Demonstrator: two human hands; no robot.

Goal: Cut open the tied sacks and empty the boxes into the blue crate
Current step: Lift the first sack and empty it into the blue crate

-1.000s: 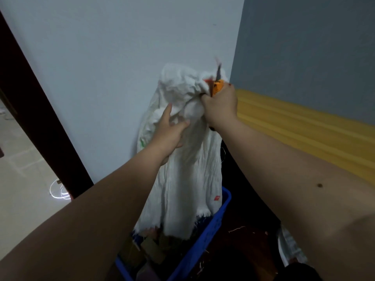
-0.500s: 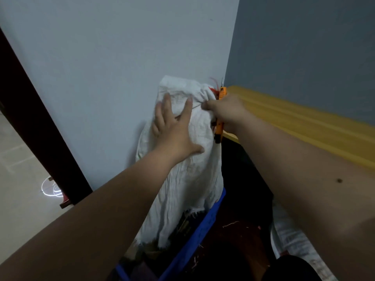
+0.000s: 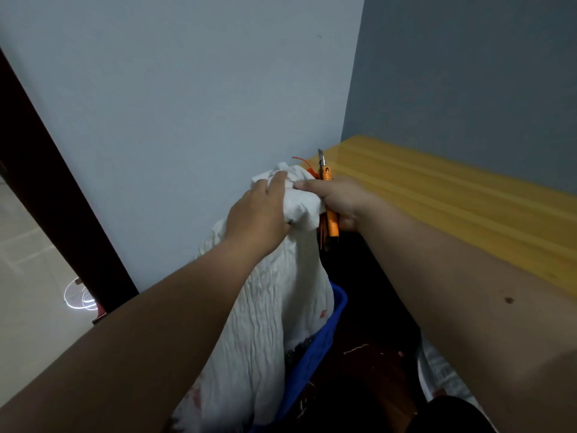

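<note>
I bunched the upturned white sack point(image 3: 265, 307) over the blue crate point(image 3: 324, 335), left hand point(image 3: 259, 214) gripping its top, right hand point(image 3: 337, 201) pinching cloth and clutching the orange knife point(image 3: 331, 220), apparently shaking boxes out.

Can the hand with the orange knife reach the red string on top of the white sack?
Probably yes. The right hand grips the orange knife beside the sack top, and the red string sticks out next to the blade with nothing between them.
</note>
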